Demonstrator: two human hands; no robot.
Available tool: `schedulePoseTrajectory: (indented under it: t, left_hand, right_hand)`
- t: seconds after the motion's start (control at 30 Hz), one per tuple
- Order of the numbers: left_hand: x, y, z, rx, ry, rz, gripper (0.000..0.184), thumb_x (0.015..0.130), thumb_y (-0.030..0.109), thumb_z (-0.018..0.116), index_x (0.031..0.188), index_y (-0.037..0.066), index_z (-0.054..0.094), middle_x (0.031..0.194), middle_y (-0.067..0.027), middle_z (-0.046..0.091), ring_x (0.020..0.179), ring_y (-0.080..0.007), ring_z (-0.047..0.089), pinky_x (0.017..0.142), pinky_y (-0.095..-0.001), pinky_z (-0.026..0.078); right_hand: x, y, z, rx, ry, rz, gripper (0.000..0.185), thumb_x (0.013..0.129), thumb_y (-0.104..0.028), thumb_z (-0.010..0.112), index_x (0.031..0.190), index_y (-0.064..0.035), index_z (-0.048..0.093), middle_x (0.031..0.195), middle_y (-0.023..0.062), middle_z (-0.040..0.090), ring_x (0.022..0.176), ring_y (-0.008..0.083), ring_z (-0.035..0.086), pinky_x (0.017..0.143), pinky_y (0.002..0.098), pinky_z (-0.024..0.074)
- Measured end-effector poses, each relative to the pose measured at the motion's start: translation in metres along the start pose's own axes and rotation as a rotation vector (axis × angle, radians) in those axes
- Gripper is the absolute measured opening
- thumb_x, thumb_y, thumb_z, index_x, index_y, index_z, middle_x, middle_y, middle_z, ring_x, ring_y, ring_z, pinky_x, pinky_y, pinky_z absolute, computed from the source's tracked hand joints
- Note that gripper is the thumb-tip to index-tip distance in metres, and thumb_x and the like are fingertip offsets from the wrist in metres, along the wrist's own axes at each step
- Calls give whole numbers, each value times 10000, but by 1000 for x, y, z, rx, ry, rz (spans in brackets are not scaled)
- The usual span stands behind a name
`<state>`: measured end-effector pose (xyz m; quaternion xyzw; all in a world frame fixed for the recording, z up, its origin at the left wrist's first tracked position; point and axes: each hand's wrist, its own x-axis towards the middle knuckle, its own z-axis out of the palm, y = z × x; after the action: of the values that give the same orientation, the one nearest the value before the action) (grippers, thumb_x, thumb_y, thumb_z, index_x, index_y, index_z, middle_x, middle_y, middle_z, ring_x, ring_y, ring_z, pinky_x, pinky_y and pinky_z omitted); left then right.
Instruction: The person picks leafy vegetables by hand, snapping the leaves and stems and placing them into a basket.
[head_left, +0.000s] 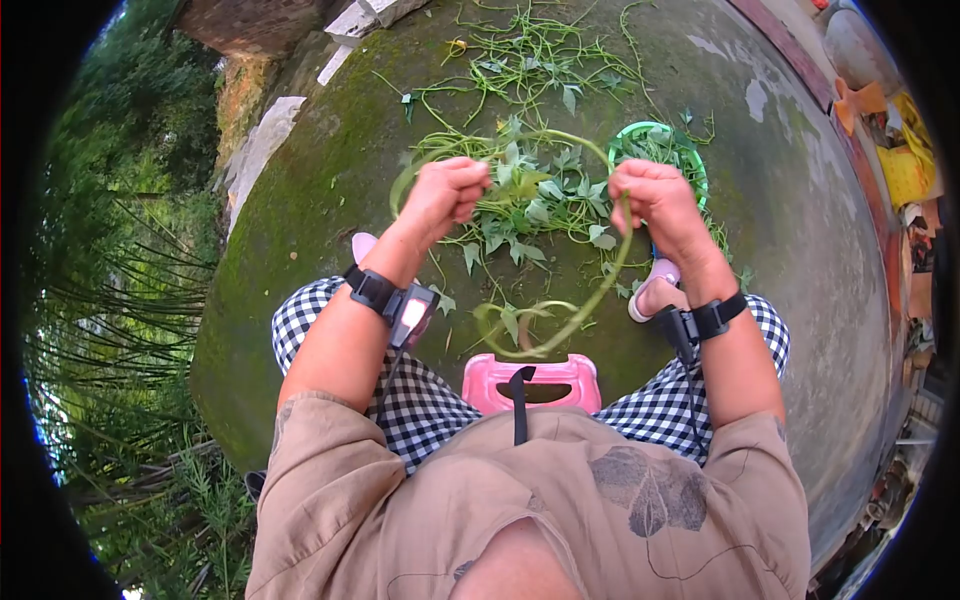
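A long green vine [598,297] runs between my hands and hangs in a loop in front of me. My left hand [445,197] is closed in a pinch on it, above the leaf pile's near left side. My right hand [655,205] also pinches the vine, just below the green-rimmed basket. Leafy green stems [530,200] lie in a heap on the ground beyond and between my hands. The green-rimmed basket [705,183] holds leaves and is partly hidden behind my right hand.
More bare stems [545,60] are spread at the far side of the mossy ground [330,190]. A pink stool [485,378] is between my knees. Stone slabs [265,140] and plants edge the left; yellow and orange items [905,165] stand at the right.
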<state>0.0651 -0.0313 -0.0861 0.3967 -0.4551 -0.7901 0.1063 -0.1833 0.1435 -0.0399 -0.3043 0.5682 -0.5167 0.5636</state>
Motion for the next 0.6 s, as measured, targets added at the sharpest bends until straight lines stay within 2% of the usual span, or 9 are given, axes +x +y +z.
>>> schedulePoseTrajectory:
  t: [0.03, 0.17, 0.23, 0.33, 0.4, 0.43, 0.53, 0.6]
  left_hand:
    - [4, 0, -11, -84, 82, -23, 220, 934, 212, 589, 781, 60, 546, 532, 76, 336, 428, -56, 289, 398, -232, 211]
    - [17, -14, -62, -310, 359, -43, 210, 962, 229, 527, 840, 60, 557, 557, 48, 393, 445, -84, 330, 415, -258, 270]
    - [16, -16, -66, -364, 466, 2, 214, 969, 233, 506, 887, 50, 580, 578, 25, 446, 455, -98, 377, 421, -267, 310]
    - [13, -14, -60, -221, 527, 88, 231, 973, 230, 491, 993, 33, 611, 641, -17, 551, 483, -114, 453, 425, -258, 355]
    - [9, -11, -54, -131, 492, 87, 253, 978, 243, 478, 1066, 46, 610, 713, -26, 609, 540, -112, 505, 469, -245, 386]
    - [7, -10, -51, -86, 474, 90, 270, 981, 249, 471, 1103, 52, 609, 749, -30, 637, 569, -111, 532, 491, -238, 402]
    - [3, -7, -40, 52, 464, 67, 270, 978, 240, 476, 1112, 53, 617, 788, -43, 666, 555, -86, 516, 467, -225, 377]
    - [0, -7, -34, 84, 536, 82, 261, 965, 236, 486, 1087, 58, 632, 746, -40, 668, 522, -69, 486, 426, -222, 343]
  right_hand:
    - [-3, -6, -7, -14, -12, -16, 174, 907, -163, 577, 796, -36, 620, 609, -8, 572, 453, 70, 543, 427, 174, 349]
    - [-13, -20, -24, 9, -86, 19, 172, 882, -161, 598, 766, -35, 616, 580, -5, 564, 430, 80, 532, 407, 196, 342]
    - [-13, -14, -23, -140, -187, 150, 176, 862, -158, 611, 741, -30, 612, 576, -3, 559, 431, 88, 534, 398, 212, 345]
    - [-9, 6, -8, -328, -368, 346, 191, 852, -132, 611, 701, -16, 588, 529, 2, 522, 393, 102, 481, 384, 246, 352]
    - [-2, 21, 4, -471, -512, 448, 209, 860, -113, 598, 679, -12, 567, 499, 9, 501, 362, 107, 436, 377, 269, 359]
    - [0, 24, 7, -526, -491, 445, 221, 873, -106, 581, 673, -15, 556, 495, 21, 498, 357, 111, 433, 364, 291, 355]
    - [13, -2, 14, -624, -158, 246, 213, 873, -117, 579, 690, -11, 562, 493, 29, 495, 354, 117, 440, 350, 305, 349]
    - [36, -13, 10, -595, 17, 7, 200, 854, -136, 592, 708, -2, 564, 500, 34, 506, 355, 124, 461, 344, 302, 364]
